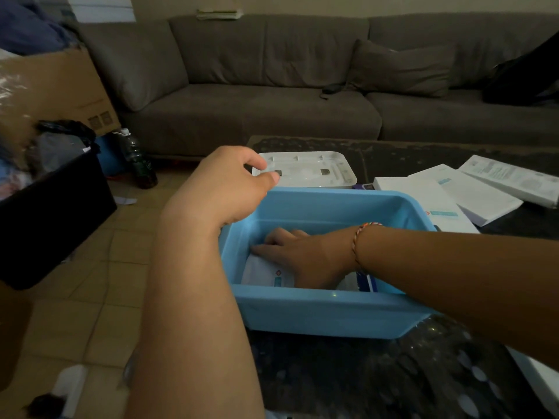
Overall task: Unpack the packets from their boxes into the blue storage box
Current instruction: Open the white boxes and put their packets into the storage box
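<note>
The blue storage box [317,309] stands on the dark table right in front of me. White packets [266,275] lie flat on its bottom. My right hand [299,255] is down inside the box, fingers spread flat on top of the packets; whether it grips one I cannot tell. My left hand [223,189] hovers over the box's far left corner, fingers loosely curled and apart, holding nothing. Several flat white packet boxes [453,195] lie on the table to the right of the blue box.
A white lid [305,169] lies upside down behind the blue box. A grey sofa [272,86] runs along the back. On the floor at left are a cardboard box [60,86], a black bin [51,213] and a dark bottle [139,160].
</note>
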The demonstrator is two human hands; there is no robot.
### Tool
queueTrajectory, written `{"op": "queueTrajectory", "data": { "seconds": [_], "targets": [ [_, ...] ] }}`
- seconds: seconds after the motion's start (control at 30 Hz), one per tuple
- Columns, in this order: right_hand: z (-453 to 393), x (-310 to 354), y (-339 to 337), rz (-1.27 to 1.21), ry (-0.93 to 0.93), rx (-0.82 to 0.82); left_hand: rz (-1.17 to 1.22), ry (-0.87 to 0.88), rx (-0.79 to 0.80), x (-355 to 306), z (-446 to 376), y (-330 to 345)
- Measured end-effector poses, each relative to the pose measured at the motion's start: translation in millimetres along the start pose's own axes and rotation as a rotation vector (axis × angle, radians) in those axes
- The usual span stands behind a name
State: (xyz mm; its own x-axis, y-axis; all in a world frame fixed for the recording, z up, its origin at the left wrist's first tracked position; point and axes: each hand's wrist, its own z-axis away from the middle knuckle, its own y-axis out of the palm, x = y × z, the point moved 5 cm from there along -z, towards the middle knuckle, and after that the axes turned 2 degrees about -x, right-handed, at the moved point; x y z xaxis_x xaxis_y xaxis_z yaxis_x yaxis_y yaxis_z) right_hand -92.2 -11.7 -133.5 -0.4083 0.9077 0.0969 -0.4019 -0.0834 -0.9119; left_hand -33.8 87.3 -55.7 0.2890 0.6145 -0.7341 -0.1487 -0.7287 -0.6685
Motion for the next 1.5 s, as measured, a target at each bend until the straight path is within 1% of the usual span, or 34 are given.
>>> {"op": "queueTrajectory", "data": {
  "seconds": [0.13,0.2,0.33,0.43,0.5,0.53,0.57,0.63,0.67,0.7,0.77,0.8,0.83,0.87,0.93,0.97,1.03,1.1,1.17,1.3,1.33,1.37,1.43,1.47,1.5],
  "targets": [
    [4.8,-1.6,-3.1,-0.076,0.029,-0.015,-0.032,0.025,-0.004,-6.5,3.3,-1.9],
    [16.2,-4.7,-19.2,-0.158,0.052,-0.079,-0.067,0.07,-0.024,-14.7,6.4,-3.4],
    [66.8,-21.3,-62.3,-0.326,0.088,-0.319,-0.054,0.214,-0.099,-47.0,17.5,-4.1],
    [138.6,-37.7,-75.4,-0.468,0.095,-0.657,-0.001,0.355,-0.167,-78.0,28.2,2.4],
    [199.4,-59.7,-59.1,-0.615,0.141,-0.919,0.052,0.482,-0.209,-105.3,41.3,12.1],
    [233.1,-73.0,-42.0,-0.663,0.184,-1.025,0.067,0.552,-0.212,-121.0,50.9,20.5],
    [262.2,-85.1,-20.7,-0.694,0.253,-1.071,0.071,0.623,-0.192,-137.5,62.4,32.6],
    [314.7,-113.1,32.6,-0.776,0.44,-1.168,0.067,0.771,-0.075,-168.6,90.7,69.6],
    [341.2,-128.1,65.3,-0.841,0.532,-1.23,0.058,0.847,0.008,-181.1,105.7,92.5],
    [364.7,-136.4,94.4,-0.901,0.614,-1.26,0.029,0.924,0.096,-189.9,121.5,118.6],
    [394.6,-148.9,146.1,-0.968,0.789,-1.277,-0.11,1.097,0.229,-197.6,153.4,171.7],
    [404.0,-151.4,163.1,-0.972,0.853,-1.286,-0.2,1.177,0.273,-195.5,166.7,197.4],
    [410.0,-144.4,169.0,-0.968,0.875,-1.26,-0.279,1.229,0.315,-190.0,177.0,220.5],
    [411.6,-142.6,171.7,-0.921,0.904,-1.236,-0.345,1.247,0.359,-182.5,183.4,239.6],
    [407.2,-134.0,160.1,-0.802,0.945,-1.234,-0.433,1.227,0.414,-166.7,185.4,265.3],
    [404.0,-124.9,156.2,-0.764,0.92,-1.192,-0.457,1.209,0.422,-159.9,183.2,273.0],
    [396.3,-117.7,158.9,-0.641,0.889,-1.124,-0.474,1.186,0.417,-147.2,175.8,277.7],
    [397.4,-119.4,169.9,-0.555,0.916,-1.053,-0.475,1.208,0.401,-141.6,171.6,280.4],
    [395.7,-116.7,171.6,-0.473,0.918,-0.981,-0.413,1.263,0.357,-141.0,169.1,278.3],
    [387.7,-107.9,173.2,-0.324,0.842,-0.968,-0.231,1.419,0.201,-142.8,167.9,269.3],
    [386.1,-104.2,171.7,-0.274,0.812,-1.012,-0.186,1.406,0.165,-141.2,166.0,267.5],
    [384.7,-99.4,168.9,-0.231,0.772,-1.081,-0.134,1.355,0.133,-139.7,163.0,265.5],
    [381.0,-85.9,163.4,-0.175,0.649,-1.244,-0.027,1.199,0.075,-137.6,156.5,261.0],
    [376.4,-79.5,162.1,-0.156,0.588,-1.283,0.02,1.123,0.046,-137.9,154.3,258.9],
    [370.3,-74.5,161.2,-0.127,0.554,-1.289,0.061,1.059,0.022,-139.0,153.1,257.1]
  ]
}}
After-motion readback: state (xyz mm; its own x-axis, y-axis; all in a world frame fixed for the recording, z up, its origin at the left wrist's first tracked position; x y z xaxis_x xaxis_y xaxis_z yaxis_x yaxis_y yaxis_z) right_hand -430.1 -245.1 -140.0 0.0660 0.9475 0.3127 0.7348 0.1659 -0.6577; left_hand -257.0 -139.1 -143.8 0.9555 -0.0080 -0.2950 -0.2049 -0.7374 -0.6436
